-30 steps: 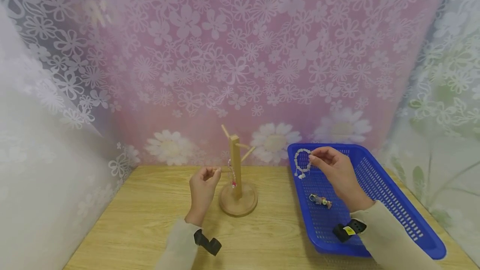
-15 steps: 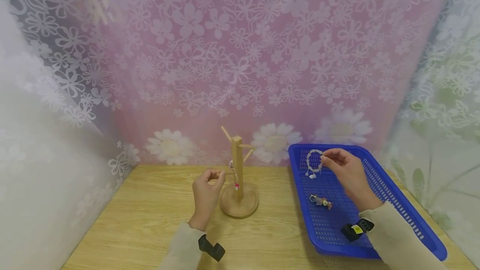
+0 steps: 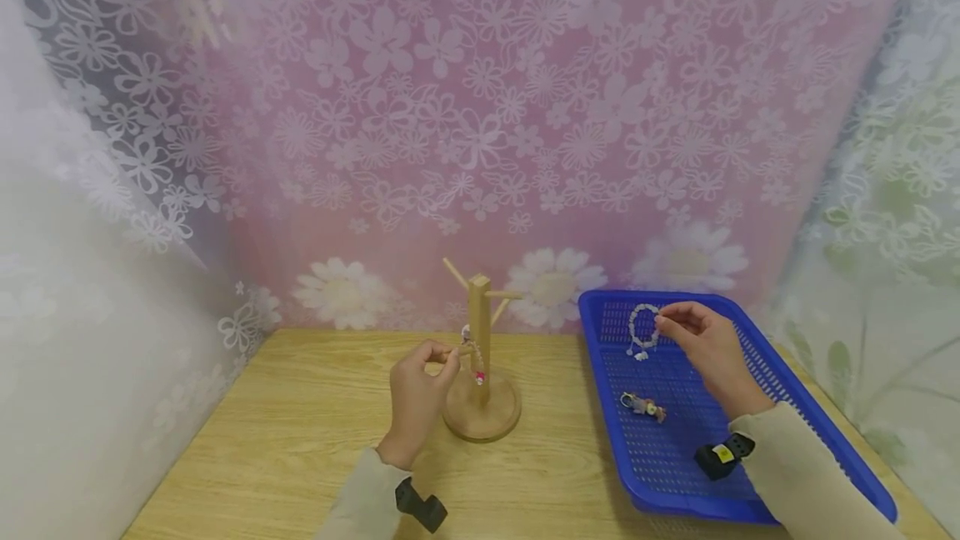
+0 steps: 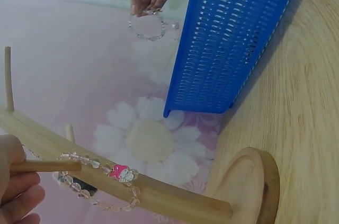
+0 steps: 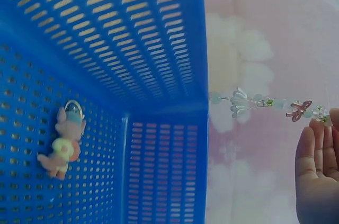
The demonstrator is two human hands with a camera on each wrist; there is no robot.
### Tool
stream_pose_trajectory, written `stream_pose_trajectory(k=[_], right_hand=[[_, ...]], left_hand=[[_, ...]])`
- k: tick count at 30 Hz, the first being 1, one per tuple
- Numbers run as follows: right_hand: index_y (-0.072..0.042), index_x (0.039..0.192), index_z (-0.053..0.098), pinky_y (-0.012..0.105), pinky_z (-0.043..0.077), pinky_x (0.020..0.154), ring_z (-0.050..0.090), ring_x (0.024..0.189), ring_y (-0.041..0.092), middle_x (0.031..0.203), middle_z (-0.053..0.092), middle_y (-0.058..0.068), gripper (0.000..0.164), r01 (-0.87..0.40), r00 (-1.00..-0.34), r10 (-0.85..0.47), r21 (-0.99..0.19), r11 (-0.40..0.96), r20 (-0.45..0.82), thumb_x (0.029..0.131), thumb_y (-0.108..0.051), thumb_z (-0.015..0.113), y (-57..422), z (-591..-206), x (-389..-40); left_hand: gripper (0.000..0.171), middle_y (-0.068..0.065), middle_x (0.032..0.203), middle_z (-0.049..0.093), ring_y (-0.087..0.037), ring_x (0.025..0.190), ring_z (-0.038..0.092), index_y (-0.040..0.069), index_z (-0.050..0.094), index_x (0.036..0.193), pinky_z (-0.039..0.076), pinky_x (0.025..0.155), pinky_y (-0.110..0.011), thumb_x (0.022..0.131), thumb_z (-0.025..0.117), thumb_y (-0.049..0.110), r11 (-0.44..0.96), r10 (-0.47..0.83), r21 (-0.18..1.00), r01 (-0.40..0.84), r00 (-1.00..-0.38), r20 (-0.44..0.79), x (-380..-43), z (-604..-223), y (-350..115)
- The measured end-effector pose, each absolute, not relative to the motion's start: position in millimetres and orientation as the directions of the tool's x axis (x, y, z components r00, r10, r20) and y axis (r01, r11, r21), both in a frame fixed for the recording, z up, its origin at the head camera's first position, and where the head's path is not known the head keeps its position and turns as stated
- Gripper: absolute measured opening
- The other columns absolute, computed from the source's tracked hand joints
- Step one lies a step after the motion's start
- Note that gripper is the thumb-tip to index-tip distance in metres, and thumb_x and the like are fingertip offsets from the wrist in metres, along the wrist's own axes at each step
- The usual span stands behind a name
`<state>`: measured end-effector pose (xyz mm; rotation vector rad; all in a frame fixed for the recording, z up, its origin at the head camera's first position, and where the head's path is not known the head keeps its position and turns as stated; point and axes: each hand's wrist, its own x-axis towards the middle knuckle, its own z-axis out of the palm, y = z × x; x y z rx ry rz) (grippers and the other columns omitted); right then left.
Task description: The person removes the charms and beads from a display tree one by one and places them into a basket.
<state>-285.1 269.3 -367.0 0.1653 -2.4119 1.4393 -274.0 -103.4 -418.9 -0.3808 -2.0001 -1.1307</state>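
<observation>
My left hand [image 3: 420, 394] pinches the end of a lower peg [image 4: 47, 166] on a wooden peg stand [image 3: 479, 311] with a round base. From that peg hangs a clear, pinkish beaded bracelet [image 4: 122, 173] with a pink-and-white character charm. Over the far part of the blue basket, my right hand [image 3: 708, 352] holds up a pale beaded bracelet [image 3: 641, 355] between thumb and fingers. White flower and bow charms show on this bracelet [image 5: 241, 102] in the right wrist view. A small figure keychain [image 3: 645, 407] with a metal ring lies on the basket floor below.
The blue perforated basket [image 3: 606, 432] stands on the right of the wood-grain table [image 3: 277, 423]. Upper pegs [image 3: 504, 295] stick out from the stand's post. A pink floral backdrop [image 3: 405, 148] rises behind the table.
The stand has turned a little, its right upper peg swinging outward, as my left hand shifted right with the lower peg. My right hand has carried the pale bracelet to the right.
</observation>
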Motion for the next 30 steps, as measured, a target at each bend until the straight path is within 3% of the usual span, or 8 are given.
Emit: stream_pose_trajectory(k=[4, 8, 11, 15, 18, 20, 24, 30], right_hand=[[0.003, 0.114, 0.057, 0.013, 0.046, 0.073, 0.061, 0.085, 0.002, 0.093, 0.063, -0.010, 0.038, -0.264, -0.942, 0.057, -0.838, 0.477, 0.330, 0.094, -0.029, 0.059, 274.6, -370.2, -286.8], [0.003, 0.113, 0.057, 0.014, 0.047, 0.072, 0.060, 0.084, 0.001, 0.090, 0.062, -0.015, 0.038, -0.266, -0.941, 0.061, -0.838, 0.477, 0.333, 0.094, -0.029, 0.060, 280.8, -371.7, -288.3], [0.003, 0.114, 0.057, 0.014, 0.046, 0.072, 0.060, 0.084, 0.001, 0.091, 0.063, -0.012, 0.039, -0.251, -0.945, 0.067, -0.838, 0.484, 0.321, 0.094, -0.030, 0.059, 285.5, -372.9, -289.9], [0.003, 0.115, 0.056, 0.015, 0.046, 0.072, 0.060, 0.083, 0.001, 0.096, 0.064, -0.003, 0.042, -0.232, -0.951, 0.066, -0.836, 0.496, 0.303, 0.094, -0.033, 0.058, 291.3, -375.3, -292.8], [0.004, 0.114, 0.056, 0.014, 0.046, 0.072, 0.060, 0.084, 0.002, 0.095, 0.064, -0.003, 0.042, -0.244, -0.951, 0.050, -0.840, 0.484, 0.305, 0.094, -0.033, 0.058, 296.8, -377.5, -295.2], [0.005, 0.114, 0.055, 0.014, 0.047, 0.072, 0.061, 0.085, 0.004, 0.093, 0.064, -0.007, 0.042, -0.251, -0.954, 0.030, -0.849, 0.464, 0.299, 0.094, -0.032, 0.058, 300.8, -379.1, -296.7], [0.005, 0.115, 0.054, 0.015, 0.046, 0.074, 0.061, 0.086, 0.004, 0.092, 0.064, -0.010, 0.044, -0.219, -0.968, 0.009, -0.860, 0.461, 0.252, 0.094, -0.033, 0.059, 308.2, -382.9, -298.8], [0.004, 0.118, 0.056, 0.035, 0.045, 0.084, 0.057, 0.086, -0.001, 0.098, 0.065, -0.004, 0.046, -0.153, -0.984, 0.000, -0.838, 0.524, 0.180, 0.094, -0.035, 0.059, 314.8, -389.2, -299.8]], left_hand=[[0.006, -0.002, 0.076, 0.070, -0.018, 0.072, 0.068, 0.008, 0.067, 0.079, 0.054, 0.060, -0.029, 0.081, 0.073, 0.009, 0.583, -0.040, 0.540, 0.607, -0.642, 0.765, -274.9, -416.7, -109.3], [0.007, -0.001, 0.081, 0.071, -0.018, 0.081, 0.068, 0.010, 0.068, 0.083, 0.054, 0.076, -0.039, 0.084, 0.072, 0.015, 0.575, 0.046, 0.545, 0.610, -0.689, 0.723, -275.8, -409.8, -117.0], [0.013, -0.002, 0.085, 0.072, -0.017, 0.078, 0.068, 0.012, 0.068, 0.084, 0.054, 0.075, -0.039, 0.090, 0.066, 0.023, 0.579, 0.081, 0.575, 0.577, -0.743, 0.664, -275.4, -403.0, -123.0], [0.026, -0.003, 0.088, 0.072, -0.018, 0.065, 0.066, 0.014, 0.069, 0.082, 0.052, 0.061, -0.035, 0.097, 0.055, 0.030, 0.590, 0.078, 0.622, 0.514, -0.804, 0.590, -276.5, -392.4, -131.8], [0.030, -0.003, 0.089, 0.072, -0.022, 0.075, 0.067, 0.014, 0.070, 0.083, 0.052, 0.066, -0.039, 0.098, 0.051, 0.032, 0.572, 0.079, 0.647, 0.504, -0.819, 0.569, -279.9, -382.8, -138.5], [0.029, -0.002, 0.090, 0.072, -0.023, 0.090, 0.067, 0.014, 0.070, 0.085, 0.052, 0.078, -0.044, 0.098, 0.051, 0.032, 0.554, 0.096, 0.659, 0.509, -0.825, 0.557, -282.6, -375.7, -142.4], [0.030, -0.004, 0.094, 0.072, -0.024, 0.094, 0.066, 0.013, 0.071, 0.088, 0.050, 0.082, -0.048, 0.098, 0.050, 0.033, 0.548, 0.154, 0.665, 0.507, -0.843, 0.515, -290.1, -363.7, -148.8], [0.031, -0.005, 0.099, 0.071, -0.024, 0.096, 0.063, 0.012, 0.072, 0.092, 0.048, 0.082, -0.046, 0.099, 0.049, 0.032, 0.520, 0.211, 0.707, 0.479, -0.874, 0.437, -305.7, -348.2, -158.6]])
